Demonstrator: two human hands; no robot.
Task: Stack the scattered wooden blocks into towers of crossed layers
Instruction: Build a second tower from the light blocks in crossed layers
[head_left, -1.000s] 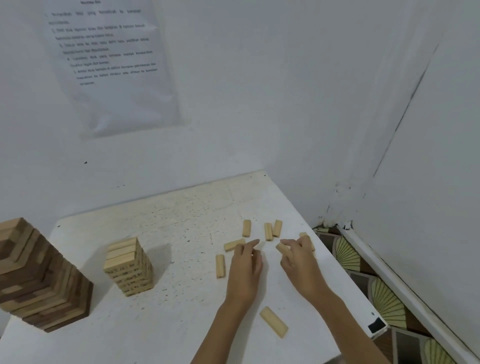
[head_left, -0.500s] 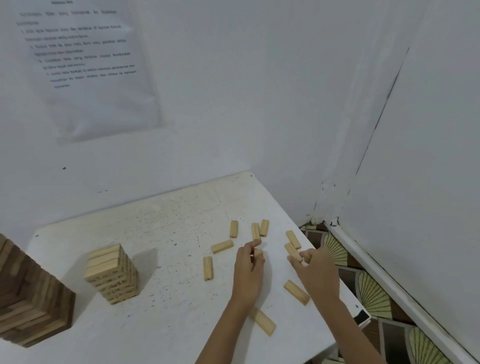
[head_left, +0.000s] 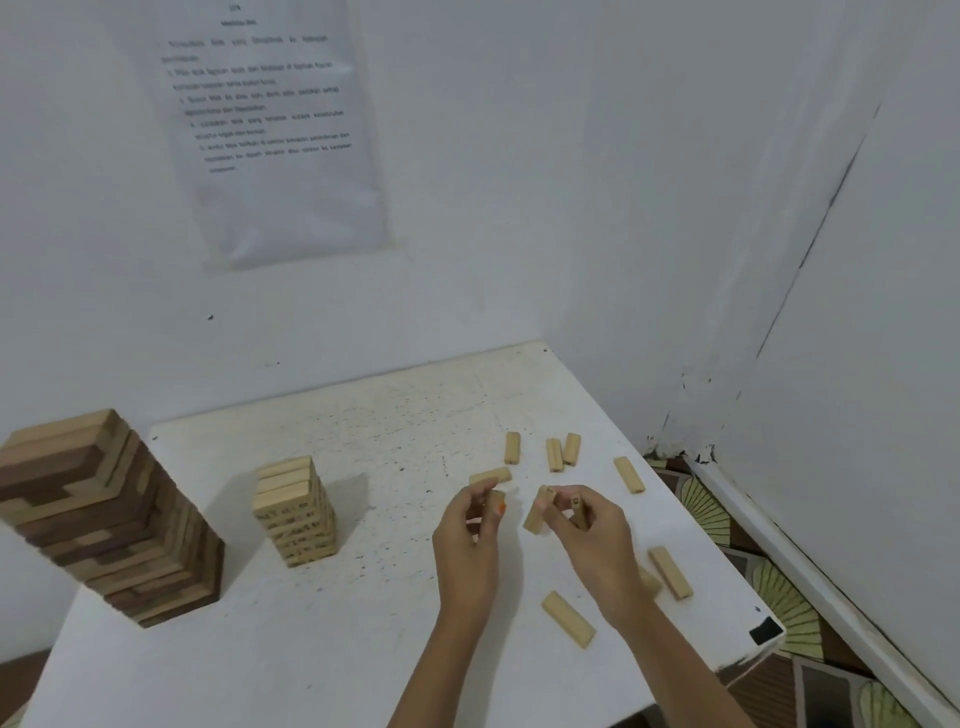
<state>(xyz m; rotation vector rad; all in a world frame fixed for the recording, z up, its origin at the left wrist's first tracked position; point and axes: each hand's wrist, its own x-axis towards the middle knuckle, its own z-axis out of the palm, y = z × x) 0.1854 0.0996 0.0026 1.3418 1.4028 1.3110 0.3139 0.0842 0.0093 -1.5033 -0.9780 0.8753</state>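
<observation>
Tall tower (head_left: 106, 519), small tower (head_left: 295, 512) lft.

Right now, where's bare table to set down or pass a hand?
Bare: table between the small light tower and the left hand; the near strip before the dark tower; the far strip along the wall. Crowded: loose blocks around the right hand, far and near.
</observation>
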